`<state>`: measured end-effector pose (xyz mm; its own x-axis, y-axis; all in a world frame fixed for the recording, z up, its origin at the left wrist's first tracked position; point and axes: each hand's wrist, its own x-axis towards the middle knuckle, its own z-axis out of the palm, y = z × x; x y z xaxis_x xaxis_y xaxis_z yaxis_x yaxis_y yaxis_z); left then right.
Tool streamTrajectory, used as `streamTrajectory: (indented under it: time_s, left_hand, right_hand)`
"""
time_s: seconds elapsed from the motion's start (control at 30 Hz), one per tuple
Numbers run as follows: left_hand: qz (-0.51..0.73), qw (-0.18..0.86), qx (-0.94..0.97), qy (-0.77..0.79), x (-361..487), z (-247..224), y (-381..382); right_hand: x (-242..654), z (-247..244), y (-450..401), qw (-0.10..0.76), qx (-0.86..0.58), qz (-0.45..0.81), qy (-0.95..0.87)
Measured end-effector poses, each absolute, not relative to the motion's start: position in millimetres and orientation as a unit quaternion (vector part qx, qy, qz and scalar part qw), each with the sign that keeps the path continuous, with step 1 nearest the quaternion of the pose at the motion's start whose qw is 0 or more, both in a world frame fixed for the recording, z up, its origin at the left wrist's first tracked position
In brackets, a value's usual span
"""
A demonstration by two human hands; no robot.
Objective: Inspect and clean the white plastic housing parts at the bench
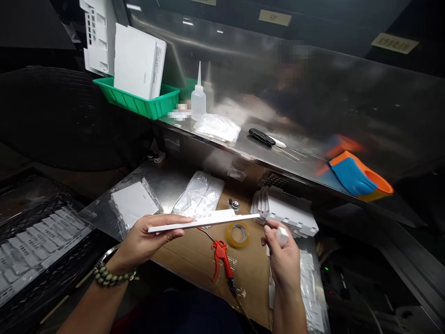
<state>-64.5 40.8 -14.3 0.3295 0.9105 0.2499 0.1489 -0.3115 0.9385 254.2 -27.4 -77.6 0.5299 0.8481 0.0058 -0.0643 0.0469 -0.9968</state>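
My left hand (155,232) pinches one end of a thin white plastic panel (208,219), thumb below and fingers above. The panel is seen nearly edge-on, with small notches along its upper side. Close to its far right end, my right hand (283,250) is closed around a small tool with a white handle (282,236). Its working tip is mostly hidden by the fingers, and I cannot tell whether it touches the panel. Below the panel lie a red air blow gun (221,255) and a roll of clear yellowish tape (238,235) on cardboard (194,260).
White panels are stacked (292,211) at the right; bagged ones (134,204) lie at the left. A shelf behind carries a green bin (139,104), a squeeze bottle (198,103), a black cable bundle (261,137) and a blue-orange holder (356,174). A black crate (38,287) stands lower left.
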Motion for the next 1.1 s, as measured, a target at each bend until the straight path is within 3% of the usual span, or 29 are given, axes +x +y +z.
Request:
streamTrajectory:
  time_s: [0.17,0.37,0.47,0.53,0.63,0.73,0.97,1.1]
  left_hand:
    - [0.409,0.478,0.696,0.347,-59.6,-8.6,45.6]
    - [0.443,0.489,0.688,0.301,-53.1,-13.6,40.8]
    - [0.608,0.532,0.501,0.311,-40.8,-21.2,34.7]
    - [0.658,0.622,0.295,0.306,-33.2,-26.0,35.3]
    - [0.532,0.796,0.124,0.262,-27.9,-32.3,45.0]
    - [0.403,0.883,0.096,0.220,-26.0,-35.3,55.9]
    - [0.426,0.865,0.081,0.253,-15.3,-7.3,52.2]
    - [0.467,0.832,0.111,0.278,-7.6,8.1,45.3]
  right_hand:
    - [239.4,-65.8,-17.8,0.650,-0.466,0.497,-0.336]
    - [236.8,-70.8,-14.2,0.676,-0.466,0.449,-0.354]
    - [238.3,-73.7,-18.8,0.694,-0.471,0.398,-0.373]
    - [239.1,-75.1,-22.2,0.714,-0.455,0.372,-0.381]
    - [242.3,-75.9,-25.1,0.726,-0.411,0.380,-0.400]
    - [252.4,-71.6,-24.8,0.706,-0.431,0.383,-0.410]
    - [267.9,-47.5,-25.3,0.664,-0.566,0.354,-0.337]
    - [222.5,-34.8,-35.0,0.564,-0.624,0.331,-0.428]
